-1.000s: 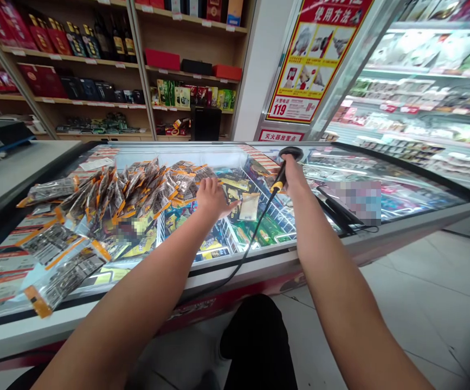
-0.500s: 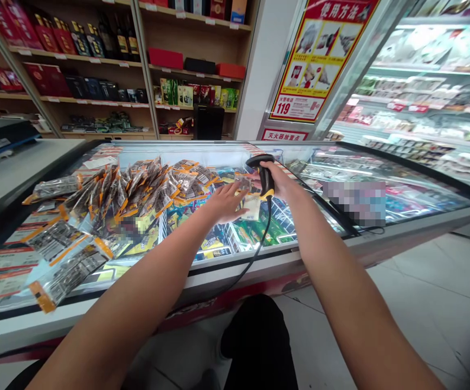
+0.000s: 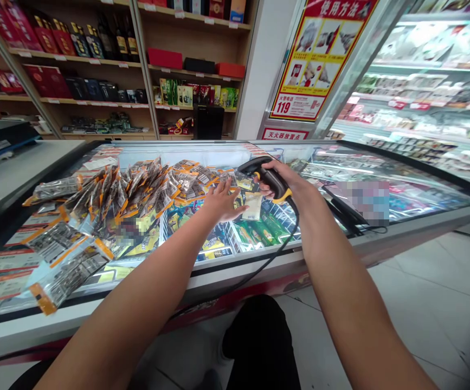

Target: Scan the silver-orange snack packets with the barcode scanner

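With right hand (image 3: 289, 176), gripping a scanner (image 3: 274, 181), pointing it toward nine o'clock; with left hand (image 3: 221, 205), spreading wide by a packet (image 3: 230, 174) at twelve o'clock; finding more packets (image 3: 107, 194) heaped toward nine, but being unable to tell done from undone.

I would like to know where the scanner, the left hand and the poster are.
Scanner (image 3: 275, 182), head view: its black handle.
Left hand (image 3: 221, 203), head view: its back.
Poster (image 3: 310, 59), head view: its middle.
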Action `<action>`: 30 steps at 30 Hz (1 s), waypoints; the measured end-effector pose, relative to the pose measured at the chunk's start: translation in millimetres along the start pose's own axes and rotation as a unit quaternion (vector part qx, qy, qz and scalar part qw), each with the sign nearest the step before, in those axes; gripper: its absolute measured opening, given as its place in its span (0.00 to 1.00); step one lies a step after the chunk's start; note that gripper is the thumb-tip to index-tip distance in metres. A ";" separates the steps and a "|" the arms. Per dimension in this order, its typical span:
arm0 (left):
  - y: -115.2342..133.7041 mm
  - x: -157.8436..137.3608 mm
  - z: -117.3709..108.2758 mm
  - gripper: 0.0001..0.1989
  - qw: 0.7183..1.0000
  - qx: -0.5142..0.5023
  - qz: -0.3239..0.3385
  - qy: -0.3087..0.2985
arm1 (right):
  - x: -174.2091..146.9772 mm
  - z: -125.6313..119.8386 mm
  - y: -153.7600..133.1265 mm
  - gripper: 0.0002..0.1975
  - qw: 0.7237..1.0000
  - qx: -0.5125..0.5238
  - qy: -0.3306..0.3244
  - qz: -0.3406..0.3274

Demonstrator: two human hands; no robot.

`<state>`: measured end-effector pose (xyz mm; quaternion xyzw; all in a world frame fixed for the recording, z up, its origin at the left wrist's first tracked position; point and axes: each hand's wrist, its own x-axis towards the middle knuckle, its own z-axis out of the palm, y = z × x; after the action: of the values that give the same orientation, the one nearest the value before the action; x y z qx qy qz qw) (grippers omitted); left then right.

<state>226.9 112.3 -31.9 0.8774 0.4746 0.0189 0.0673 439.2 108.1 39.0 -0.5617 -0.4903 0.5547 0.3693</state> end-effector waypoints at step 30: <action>-6.0 16.3 -7.6 0.35 0.974 0.110 0.007 0.196 | 49.6 -12.2 32.0 0.16 0.929 -0.275 0.245 0.035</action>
<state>230.1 129.9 -25.7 0.8621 0.4711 0.1389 -0.1247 450.9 149.4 -3.3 -0.7765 -0.4977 0.2560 0.2897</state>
